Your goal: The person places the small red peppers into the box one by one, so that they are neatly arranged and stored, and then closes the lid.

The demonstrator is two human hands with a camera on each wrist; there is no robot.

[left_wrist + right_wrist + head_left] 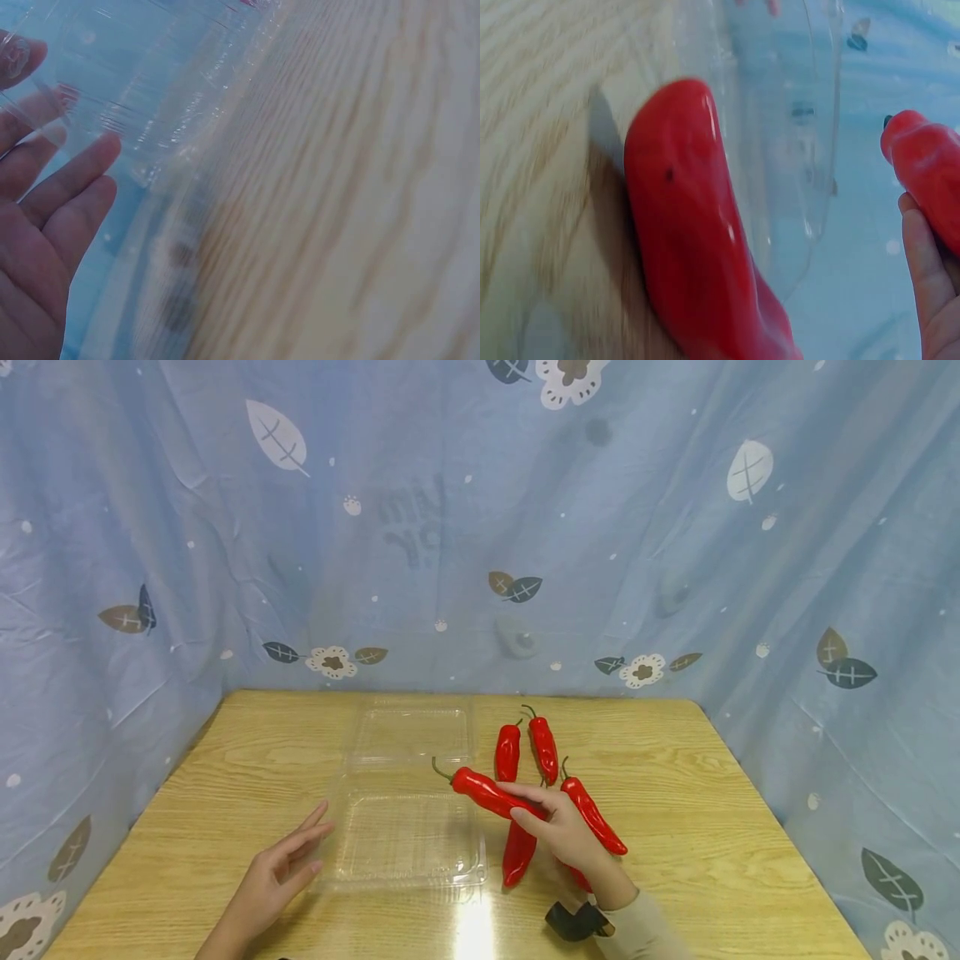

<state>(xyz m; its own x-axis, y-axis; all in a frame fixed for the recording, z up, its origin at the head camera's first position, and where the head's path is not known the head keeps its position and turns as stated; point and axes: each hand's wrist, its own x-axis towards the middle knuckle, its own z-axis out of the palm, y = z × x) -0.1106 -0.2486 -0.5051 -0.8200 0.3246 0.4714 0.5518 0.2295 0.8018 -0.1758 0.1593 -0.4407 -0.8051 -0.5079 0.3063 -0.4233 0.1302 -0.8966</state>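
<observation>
My right hand [562, 831] grips a red chili pepper [483, 791] near its tip, with the green stem pointing left over the clear plastic container [480, 868]. In the right wrist view the held pepper shows at the right edge, and another red pepper [690, 225] lies close to the camera. My left hand [273, 877] is at the container's left side, fingers extended and holding nothing. The left wrist view shows its fingers [90, 169] beside the clear wall; whether they touch it I cannot tell. The container stands with its lid [468, 727] folded back.
Several other red peppers lie on the wooden table [720, 827] to the container's right, among them one at the back [543, 747] and one at the right [592, 814]. A blue patterned curtain [450, 527] hangs behind and at both sides.
</observation>
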